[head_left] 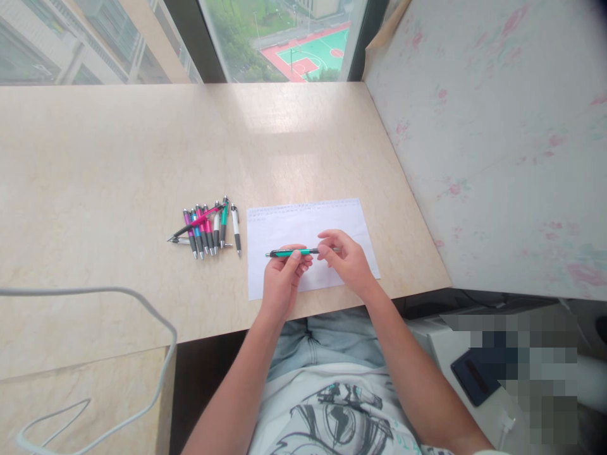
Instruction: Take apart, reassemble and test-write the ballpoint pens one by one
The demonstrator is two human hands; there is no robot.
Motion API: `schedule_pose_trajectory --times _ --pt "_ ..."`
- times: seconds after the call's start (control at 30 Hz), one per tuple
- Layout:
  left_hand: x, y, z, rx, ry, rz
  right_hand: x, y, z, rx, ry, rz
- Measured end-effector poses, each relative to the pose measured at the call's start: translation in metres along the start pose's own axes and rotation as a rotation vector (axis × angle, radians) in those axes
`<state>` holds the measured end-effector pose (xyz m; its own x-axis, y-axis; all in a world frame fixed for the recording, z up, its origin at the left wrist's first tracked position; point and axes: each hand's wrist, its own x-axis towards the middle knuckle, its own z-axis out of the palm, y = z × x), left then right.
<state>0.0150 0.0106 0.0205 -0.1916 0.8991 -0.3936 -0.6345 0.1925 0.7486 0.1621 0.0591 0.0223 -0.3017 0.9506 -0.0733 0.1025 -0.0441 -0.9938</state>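
Seen from the head camera, a white sheet of paper (303,226) lies on the desk (118,151), with rows of small marks along its far edge, too small to read; both hands are above its near half, and the green pen (287,253) is held between them, almost crosswise over the sheet, clicker end to the left and dark front end to the right.

The left hand (283,272) has its grip closed on the green barrel, thumb on top and fingers beneath; the right hand (348,256) has its grip pinched around the front end, thumb and fingers hiding part of it.

To the left of the sheet is a close group of pens: a purple pen (188,229), a blue pen (196,232), two pink pens (207,227), a white pen (217,222) and a second green pen (224,220) side by side; another pink pen (200,218) lies slantwise over them; a white pen nearer the sheet (235,221) stands slightly apart.

Well left of the sheet and nearer the person, a pale cable (114,290) loops; beyond the sheet is a window (279,38); to its right rises a flower-patterned panel (497,139).
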Motion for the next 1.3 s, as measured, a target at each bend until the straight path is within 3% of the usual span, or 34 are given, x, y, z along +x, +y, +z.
schedule_pose_trajectory --times 0.1,0.47,0.83,1.17,1.3 --pt "0.000 -0.001 -0.001 0.000 0.007 -0.005 0.001 0.002 -0.001 -0.035 0.026 0.021" --pt "0.001 0.000 -0.001 -0.118 0.034 -0.060 -0.001 -0.013 -0.006 -0.107 0.052 -0.226" --pt "0.002 0.000 -0.003 -0.196 0.022 -0.110 -0.003 -0.024 -0.014 -0.203 0.068 -0.265" --pt "0.004 0.000 -0.006 -0.339 -0.011 -0.144 -0.008 -0.051 -0.032 -0.389 0.123 -0.356" --pt "0.005 0.003 -0.008 -0.399 0.017 -0.151 -0.007 -0.047 -0.042 -0.422 0.180 -0.334"
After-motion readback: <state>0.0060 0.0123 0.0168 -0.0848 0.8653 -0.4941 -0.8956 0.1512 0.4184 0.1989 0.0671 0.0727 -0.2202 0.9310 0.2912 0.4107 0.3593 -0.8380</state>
